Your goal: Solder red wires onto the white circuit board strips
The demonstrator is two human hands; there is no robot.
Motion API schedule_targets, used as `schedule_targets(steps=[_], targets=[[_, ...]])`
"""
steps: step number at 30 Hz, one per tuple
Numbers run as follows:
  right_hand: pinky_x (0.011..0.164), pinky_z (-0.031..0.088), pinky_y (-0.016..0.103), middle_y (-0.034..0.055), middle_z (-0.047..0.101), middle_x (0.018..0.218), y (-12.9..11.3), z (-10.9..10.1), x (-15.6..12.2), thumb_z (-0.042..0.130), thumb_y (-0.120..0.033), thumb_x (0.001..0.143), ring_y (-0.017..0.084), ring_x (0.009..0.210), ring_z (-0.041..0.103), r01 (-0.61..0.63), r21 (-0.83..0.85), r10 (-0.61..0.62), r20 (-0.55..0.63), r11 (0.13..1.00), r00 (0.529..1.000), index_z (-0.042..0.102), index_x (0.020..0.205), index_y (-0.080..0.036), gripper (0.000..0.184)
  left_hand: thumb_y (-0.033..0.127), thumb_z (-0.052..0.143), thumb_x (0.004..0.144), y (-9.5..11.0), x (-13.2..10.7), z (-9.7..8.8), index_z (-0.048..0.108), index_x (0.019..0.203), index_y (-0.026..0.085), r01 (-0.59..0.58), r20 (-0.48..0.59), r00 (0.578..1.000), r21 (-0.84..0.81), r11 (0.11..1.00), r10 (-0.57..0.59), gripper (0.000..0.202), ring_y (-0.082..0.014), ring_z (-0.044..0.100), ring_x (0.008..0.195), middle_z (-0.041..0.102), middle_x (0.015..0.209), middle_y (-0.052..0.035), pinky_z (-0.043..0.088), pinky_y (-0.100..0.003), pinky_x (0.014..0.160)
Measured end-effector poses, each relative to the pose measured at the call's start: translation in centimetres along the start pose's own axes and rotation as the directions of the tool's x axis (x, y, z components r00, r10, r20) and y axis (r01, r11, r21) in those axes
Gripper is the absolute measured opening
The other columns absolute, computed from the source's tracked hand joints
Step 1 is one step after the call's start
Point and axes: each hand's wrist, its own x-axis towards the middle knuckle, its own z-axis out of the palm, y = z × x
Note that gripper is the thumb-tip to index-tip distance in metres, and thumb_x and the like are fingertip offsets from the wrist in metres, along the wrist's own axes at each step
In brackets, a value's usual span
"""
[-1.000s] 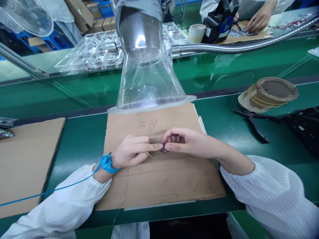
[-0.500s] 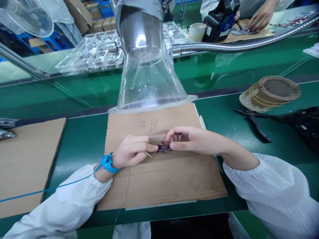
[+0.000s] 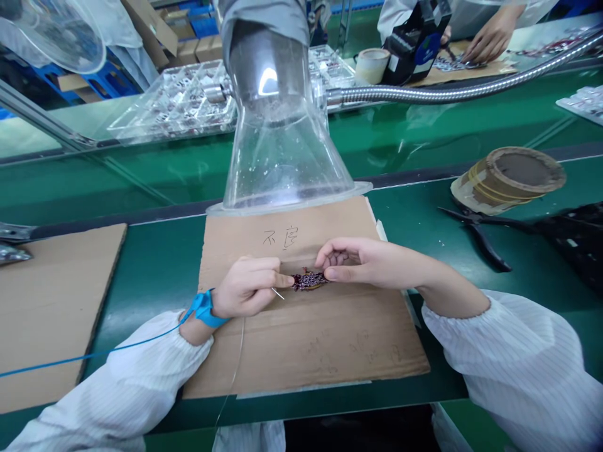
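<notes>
A small dark purple circuit part (image 3: 308, 280) lies low over a brown cardboard sheet (image 3: 306, 339), pinched at its ends by both hands. My left hand (image 3: 247, 287) is closed on the part's left end and also holds a thin solder wire (image 3: 235, 351) that trails toward me. A blue wrist strap (image 3: 202, 307) with a blue cord sits on that wrist. My right hand (image 3: 362, 260) pinches the right end with thumb and forefinger, the other fingers curled.
A clear funnel-shaped fume hood (image 3: 282, 138) on a metal hose (image 3: 447, 93) stands just behind the hands. Black pliers (image 3: 475, 229) and a tape roll (image 3: 511, 176) lie at right, another cardboard sheet (image 3: 51, 301) at left. Clear part trays (image 3: 174, 103) and another person's hand (image 3: 490, 37) are beyond.
The part has turned from end-on to flat and long between my fingers. My right hand has shifted slightly right; the left hand has stayed put.
</notes>
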Motion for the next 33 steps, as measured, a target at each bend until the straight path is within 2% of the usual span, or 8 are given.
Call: schedule_targets(steps=[5, 8, 11, 15, 20, 23, 27, 33], targets=[[0.091, 0.053, 0.036, 0.0052, 0.074, 0.112, 0.2, -0.1, 0.1, 0.065, -0.048, 0.103, 0.02, 0.1, 0.067, -0.017, -0.067, 0.009, -0.108, 0.998, 0.994, 0.071, 0.116, -0.021, 0.031, -0.002, 0.043, 0.088, 0.3, 0.3, -0.2, 0.064, 0.079, 0.02, 0.038, -0.039, 0.998, -0.036, 0.999, -0.04, 0.033, -0.0108, 0.053, 0.052, 0.061, 0.063, 0.0021, 0.04, -0.023, 0.05], [0.09, 0.052, 0.035, 0.0052, 0.074, 0.112, 0.3, 0.0, 0.2, 0.065, -0.049, 0.102, 0.019, 0.098, 0.066, -0.016, -0.066, 0.009, -0.109, 0.998, 0.994, 0.071, 0.118, -0.022, 0.032, -0.002, 0.043, 0.089, 0.3, 0.1, -0.2, 0.065, 0.079, 0.02, 0.068, -0.021, 0.997, -0.047, 0.997, -0.069, 0.033, -0.0103, 0.055, 0.053, 0.064, 0.065, 0.0015, 0.042, -0.023, 0.052], [0.09, 0.053, 0.036, 0.0058, 0.074, 0.111, 0.2, 0.2, 0.2, 0.07, -0.047, 0.099, 0.02, 0.099, 0.066, -0.01, -0.066, 0.004, -0.092, 0.998, 0.996, 0.071, 0.118, -0.021, 0.033, -0.001, 0.044, 0.091, 0.0, -0.2, 0.0, 0.072, 0.091, 0.019, 0.07, -0.007, 0.998, -0.043, 0.997, -0.07, 0.035, -0.0103, 0.058, 0.055, 0.066, 0.069, 0.0014, 0.043, -0.023, 0.054], [0.098, 0.054, 0.039, 0.0064, 0.073, 0.118, 0.1, 0.6, 0.2, 0.076, -0.049, 0.095, 0.022, 0.109, 0.067, 0.036, -0.041, -0.038, -0.047, 0.999, 0.998, 0.069, 0.122, -0.021, 0.039, 0.001, 0.043, 0.096, -0.4, -0.3, 0.3, 0.074, 0.124, 0.022, 0.035, 0.074, 0.997, -0.032, 0.999, -0.033, 0.046, -0.0106, 0.054, 0.055, 0.059, 0.07, 0.0037, 0.041, -0.023, 0.053], [0.112, 0.048, 0.048, 0.0089, 0.063, 0.132, 0.7, 2.4, 0.6, 0.091, -0.059, 0.079, 0.03, 0.128, 0.056, 0.122, -0.322, -0.165, -0.111, 0.939, 0.98, 0.067, 0.138, -0.026, 0.072, 0.003, 0.042, 0.101, -0.5, -0.3, 0.5, 0.07, 0.134, 0.025, 0.034, 0.106, 0.994, -0.005, 0.999, -0.033, 0.049, -0.0099, 0.056, 0.06, 0.061, 0.076, 0.0034, 0.043, -0.021, 0.057], [0.107, 0.05, 0.05, 0.0109, 0.062, 0.126, 1.1, 3.9, 1.1, 0.085, -0.06, 0.087, 0.031, 0.123, 0.054, 0.118, -0.475, -0.225, -0.176, 0.872, 0.958, 0.071, 0.125, -0.023, 0.055, 0.005, 0.042, 0.103, -0.4, -0.2, 0.4, 0.071, 0.135, 0.025, 0.047, 0.104, 0.993, 0.017, 0.999, -0.048, 0.048, -0.0096, 0.056, 0.059, 0.061, 0.076, 0.0031, 0.042, -0.02, 0.056], [0.101, 0.052, 0.047, 0.0108, 0.062, 0.119, 1.4, 5.0, 1.4, 0.074, -0.044, 0.101, 0.029, 0.116, 0.056, 0.134, -0.552, -0.301, -0.223, 0.823, 0.927, 0.071, 0.104, -0.02, 0.024, 0.005, 0.042, 0.101, -0.3, -0.3, 0.4, 0.073, 0.133, 0.025, 0.061, 0.104, 0.992, 0.058, 0.996, -0.067, 0.049, -0.0104, 0.052, 0.058, 0.056, 0.073, 0.0036, 0.04, -0.022, 0.053], [0.096, 0.053, 0.046, 0.0096, 0.064, 0.114, 1.5, 4.9, 1.3, 0.068, -0.03, 0.104, 0.028, 0.111, 0.056, 0.174, -0.606, -0.35, -0.185, 0.776, 0.918, 0.069, 0.105, -0.021, 0.01, 0.004, 0.045, 0.102, -0.3, -0.6, 0.8, 0.077, 0.129, 0.025, 0.124, 0.052, 0.99, 0.095, 0.988, -0.129, 0.046, -0.0094, 0.05, 0.056, 0.056, 0.071, 0.0041, 0.038, -0.021, 0.053]])
